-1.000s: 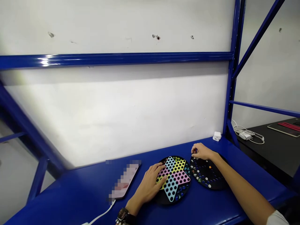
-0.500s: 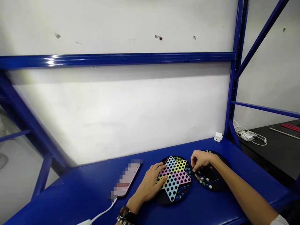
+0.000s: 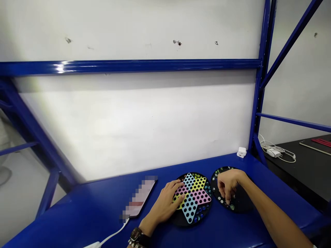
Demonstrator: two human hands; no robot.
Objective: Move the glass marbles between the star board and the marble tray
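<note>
My left hand (image 3: 167, 199) lies with its fingers spread on the left part of the star-shaped Chinese checkers board (image 3: 192, 193), which has blue, yellow and pink points full of holes. The board sits on a round black tray (image 3: 178, 218) with blue, teal and yellow marbles around its edge. To the right, my right hand (image 3: 229, 184) reaches down into a second round black tray (image 3: 244, 203) holding loose marbles. Its fingers are bent and drawn together low over the tray's front left; whatever they grip is hidden. A pale green marble (image 3: 232, 207) lies by the fingertips.
A phone (image 3: 141, 198) with a white cable (image 3: 115, 235) lies left of my left hand on the blue tabletop (image 3: 98, 206). A white charger (image 3: 241, 152) stands at the back right. Blue frame posts (image 3: 256, 103) rise beside a black table (image 3: 312, 162) with coiled cables.
My right hand has moved from the left rim of the right tray to its front part, fingers now pointing down. My left hand stays on the board.
</note>
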